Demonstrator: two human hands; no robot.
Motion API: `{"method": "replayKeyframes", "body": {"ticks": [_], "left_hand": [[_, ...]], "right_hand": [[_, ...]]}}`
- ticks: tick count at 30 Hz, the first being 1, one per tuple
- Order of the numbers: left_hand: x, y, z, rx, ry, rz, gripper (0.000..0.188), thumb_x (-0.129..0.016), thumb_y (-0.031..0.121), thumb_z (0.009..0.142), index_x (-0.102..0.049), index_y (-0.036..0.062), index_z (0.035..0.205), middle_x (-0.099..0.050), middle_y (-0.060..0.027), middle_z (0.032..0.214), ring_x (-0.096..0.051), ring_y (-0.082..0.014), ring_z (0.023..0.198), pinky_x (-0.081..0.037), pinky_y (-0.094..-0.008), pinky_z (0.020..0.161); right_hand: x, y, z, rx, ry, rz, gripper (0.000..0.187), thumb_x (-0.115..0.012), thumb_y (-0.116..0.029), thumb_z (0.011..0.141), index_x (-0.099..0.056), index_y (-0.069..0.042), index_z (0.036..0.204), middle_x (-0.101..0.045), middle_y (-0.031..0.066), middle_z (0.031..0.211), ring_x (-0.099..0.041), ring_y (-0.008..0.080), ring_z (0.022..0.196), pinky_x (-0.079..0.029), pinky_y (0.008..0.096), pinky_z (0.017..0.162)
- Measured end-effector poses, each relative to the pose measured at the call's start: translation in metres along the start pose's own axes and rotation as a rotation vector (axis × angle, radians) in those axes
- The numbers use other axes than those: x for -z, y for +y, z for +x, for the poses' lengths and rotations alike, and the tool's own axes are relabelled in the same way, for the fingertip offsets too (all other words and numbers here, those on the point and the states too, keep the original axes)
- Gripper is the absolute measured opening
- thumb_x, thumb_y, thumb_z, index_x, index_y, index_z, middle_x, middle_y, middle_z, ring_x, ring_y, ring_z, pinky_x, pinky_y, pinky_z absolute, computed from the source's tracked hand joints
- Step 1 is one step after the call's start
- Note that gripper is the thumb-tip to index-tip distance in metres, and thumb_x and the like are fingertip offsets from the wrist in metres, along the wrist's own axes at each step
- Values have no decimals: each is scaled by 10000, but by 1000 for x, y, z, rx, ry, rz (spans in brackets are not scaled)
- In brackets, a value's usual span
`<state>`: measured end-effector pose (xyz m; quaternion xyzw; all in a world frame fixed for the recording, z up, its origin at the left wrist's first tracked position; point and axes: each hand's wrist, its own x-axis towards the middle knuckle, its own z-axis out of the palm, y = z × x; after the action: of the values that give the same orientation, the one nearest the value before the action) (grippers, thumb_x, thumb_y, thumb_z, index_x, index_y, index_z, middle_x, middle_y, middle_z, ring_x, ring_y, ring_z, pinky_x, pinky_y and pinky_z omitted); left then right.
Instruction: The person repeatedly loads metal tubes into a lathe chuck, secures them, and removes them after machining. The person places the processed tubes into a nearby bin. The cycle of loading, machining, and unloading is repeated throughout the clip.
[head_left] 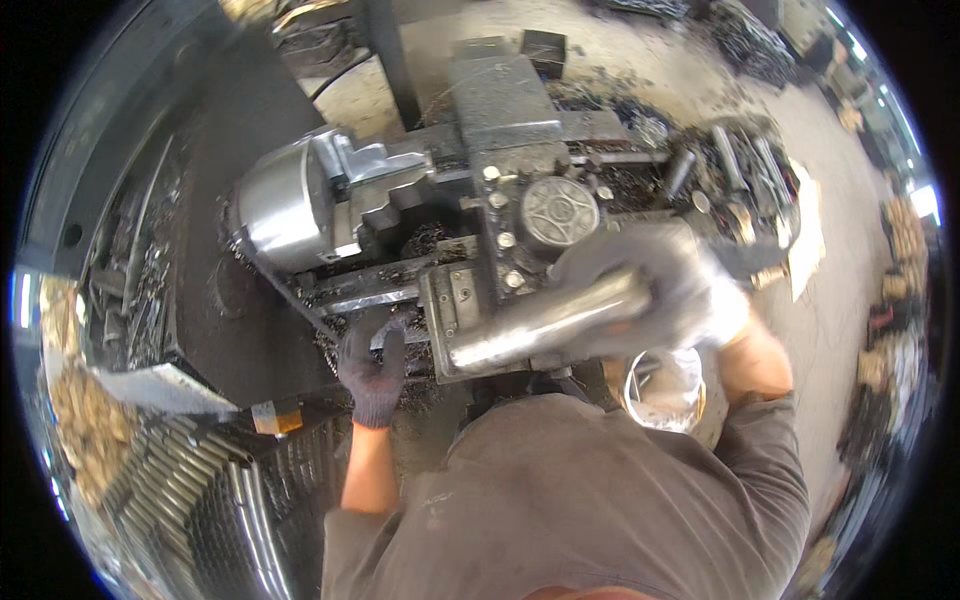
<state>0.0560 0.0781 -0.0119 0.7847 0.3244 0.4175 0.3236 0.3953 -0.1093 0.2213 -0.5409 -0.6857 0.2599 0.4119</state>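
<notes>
In the head view, the person's right forearm comes in from the right with the elbow bent, and the right hand (pixel 660 275), in a dark glove with a pale cuff, is raised over the near right part of the lathe's carriage (pixel 455 298). Its fingers are blurred but wrap around one metal cylinder (pixel 545 322), gripping it toward its right end. The left forearm rises almost straight from the lower edge; the left hand (pixel 374 372), also gloved, sits just beyond the carriage's near left corner, fingers pointing away from the body, loosely parted and with nothing seen between them. Whether they touch the metal behind them cannot be told.

The cylinder's long axis slants from the right hand down to the left, its bare shiny end pointing toward the carriage's near left corner. It appears above the near edge; contact there cannot be judged.

One chuck (pixel 285 205) faces right, at the left end of the lathe bed (pixel 375 297). One tool post (pixel 482 225) stands on the carriage, with four bolt heads (pixel 506 240) along its left side and one round cap (pixel 560 211) on top. One bucket (pixel 630 388) stands near the right forearm, below the carriage's near edge.
</notes>
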Motion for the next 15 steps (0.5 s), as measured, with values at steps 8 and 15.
{"method": "replayKeyframes", "body": {"ticks": [8, 15], "left_hand": [[124, -118, -140, 936, 1129, -774, 527, -569, 502, 1035, -583, 118, 1397, -582, -124, 1387, -575, -333, 1231, -515, -551, 1042], [161, -99, -129, 942, 990, -824, 678, -535, 558, 1034, -423, 232, 1618, -412, -98, 1600, -473, -365, 1403, -415, -575, 1130]], "right_hand": [[50, 141, 158, -461, -399, -1214, 142, -715, -137, 797, -794, -45, 872, -737, 176, 724, -743, 241, 644, -568, 389, 516], [35, 231, 157, -279, -515, -768, 371, -831, -290, 758, -788, 20, 956, -751, 260, 824, -761, 404, 800, -588, 468, 709]]}}
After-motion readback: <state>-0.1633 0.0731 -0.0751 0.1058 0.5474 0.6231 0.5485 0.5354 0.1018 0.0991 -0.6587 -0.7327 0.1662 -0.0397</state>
